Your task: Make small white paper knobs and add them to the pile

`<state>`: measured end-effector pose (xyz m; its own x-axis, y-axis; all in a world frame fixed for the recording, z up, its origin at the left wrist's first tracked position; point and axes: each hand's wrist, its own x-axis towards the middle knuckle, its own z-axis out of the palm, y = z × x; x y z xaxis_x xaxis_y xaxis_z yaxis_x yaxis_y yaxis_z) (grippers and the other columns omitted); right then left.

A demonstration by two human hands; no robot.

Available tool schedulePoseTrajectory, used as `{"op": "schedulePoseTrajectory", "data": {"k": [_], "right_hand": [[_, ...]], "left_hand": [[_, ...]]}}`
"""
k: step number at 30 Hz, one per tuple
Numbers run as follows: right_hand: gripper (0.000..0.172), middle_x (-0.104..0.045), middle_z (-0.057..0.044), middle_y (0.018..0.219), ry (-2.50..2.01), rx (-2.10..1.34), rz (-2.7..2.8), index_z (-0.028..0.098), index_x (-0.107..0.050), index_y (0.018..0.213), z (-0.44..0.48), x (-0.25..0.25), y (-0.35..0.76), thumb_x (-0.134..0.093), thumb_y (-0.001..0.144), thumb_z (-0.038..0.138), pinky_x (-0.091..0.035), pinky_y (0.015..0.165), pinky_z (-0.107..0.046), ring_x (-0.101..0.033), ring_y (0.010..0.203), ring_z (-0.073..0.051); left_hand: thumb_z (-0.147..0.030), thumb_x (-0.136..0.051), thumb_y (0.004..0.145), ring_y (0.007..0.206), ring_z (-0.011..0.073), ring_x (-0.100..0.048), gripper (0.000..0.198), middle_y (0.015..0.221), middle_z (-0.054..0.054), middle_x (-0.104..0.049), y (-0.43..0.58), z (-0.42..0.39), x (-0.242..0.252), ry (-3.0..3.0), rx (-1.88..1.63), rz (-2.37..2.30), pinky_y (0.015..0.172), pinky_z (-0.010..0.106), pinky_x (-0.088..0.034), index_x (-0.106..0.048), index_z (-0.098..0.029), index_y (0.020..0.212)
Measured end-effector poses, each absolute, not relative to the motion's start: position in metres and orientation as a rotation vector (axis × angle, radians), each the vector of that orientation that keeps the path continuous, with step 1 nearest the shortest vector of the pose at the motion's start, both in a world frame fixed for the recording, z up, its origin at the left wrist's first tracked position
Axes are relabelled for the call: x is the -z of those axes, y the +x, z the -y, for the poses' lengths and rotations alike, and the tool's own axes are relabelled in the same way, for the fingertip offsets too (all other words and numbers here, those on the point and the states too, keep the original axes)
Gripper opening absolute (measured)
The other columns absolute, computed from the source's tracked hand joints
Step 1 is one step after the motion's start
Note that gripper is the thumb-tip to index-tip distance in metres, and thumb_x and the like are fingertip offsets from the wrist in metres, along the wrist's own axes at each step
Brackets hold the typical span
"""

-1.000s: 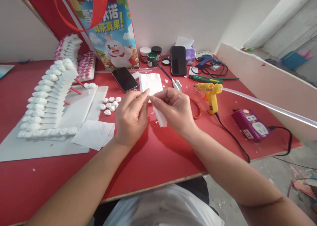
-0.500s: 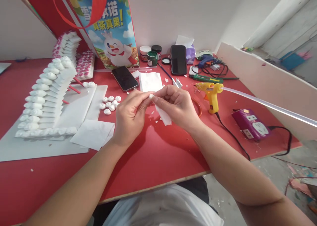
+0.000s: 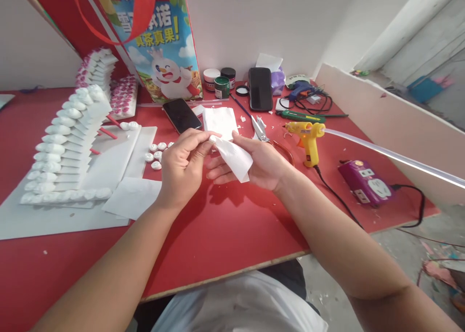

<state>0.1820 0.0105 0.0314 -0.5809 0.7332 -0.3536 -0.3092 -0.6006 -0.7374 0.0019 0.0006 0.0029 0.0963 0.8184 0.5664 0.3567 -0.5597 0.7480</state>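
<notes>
Between the thumb and fingertips of my left hand (image 3: 185,165) is the rolled end of a white paper strip (image 3: 234,160). The strip's loose tail slants down to the right, across my right hand (image 3: 250,162). That hand is open beneath and behind the tail, palm partly turned up, fingers spread. Just behind both hands lies a stack of white paper squares (image 3: 220,121). Left of my left hand sit several small white rolled paper rosettes (image 3: 157,155), some hidden by the hand. A folded white sheet (image 3: 132,196) lies near my left forearm.
A white model edged with rosettes (image 3: 72,143) stands on boards at left. Scissors (image 3: 259,128), a yellow glue gun (image 3: 307,135) and a purple power strip (image 3: 366,182) are at right. Phones (image 3: 181,115), paint jars (image 3: 222,87) and a printed bag (image 3: 167,55) line the back.
My right hand has let go of the rolled end and opened out under the strip's tail. My left hand, still pinching the roll, has moved slightly left. The scissors show more.
</notes>
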Motion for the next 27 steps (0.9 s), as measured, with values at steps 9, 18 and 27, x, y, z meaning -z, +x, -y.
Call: {"op": "schedulePoseTrajectory", "data": {"k": [9,18,27], "right_hand": [[0.029,-0.061,-0.001,0.075,-0.714,-2.11,0.87,0.015,-0.062,0.102,-0.006,-0.033,0.181,-0.039,0.109,0.031,-0.048,0.054,-0.021,-0.05,0.054,-0.008],[0.015,-0.057,0.004,0.075,-0.73,-1.991,0.961,0.017,-0.06,0.105,-0.004,-0.032,0.18,-0.069,0.094,0.023,-0.035,0.051,-0.022,-0.037,0.052,-0.006],[0.039,-0.062,0.003,0.075,-0.955,-1.48,1.302,0.017,-0.062,0.096,-0.005,-0.022,0.177,-0.084,0.079,0.044,-0.034,0.052,-0.024,-0.046,0.058,-0.007]], "left_hand": [[-0.026,-0.06,0.1,0.087,0.0178,-0.07,0.02,0.091,0.002,-0.072,0.003,0.0,-0.004,1.952,-1.456,-1.069,0.085,0.031,-0.054,-0.08,-0.027,0.102],[-0.032,-0.065,0.097,0.086,0.0175,-0.067,0.016,0.096,0.003,-0.072,0.004,-0.001,0.002,1.688,-1.457,-1.056,0.084,0.032,-0.055,-0.08,-0.026,0.099],[-0.035,-0.069,0.094,0.091,0.0197,-0.069,0.019,0.094,0.003,-0.074,0.008,-0.001,0.005,1.551,-1.493,-1.098,0.091,0.035,-0.056,-0.081,-0.024,0.103]]}}
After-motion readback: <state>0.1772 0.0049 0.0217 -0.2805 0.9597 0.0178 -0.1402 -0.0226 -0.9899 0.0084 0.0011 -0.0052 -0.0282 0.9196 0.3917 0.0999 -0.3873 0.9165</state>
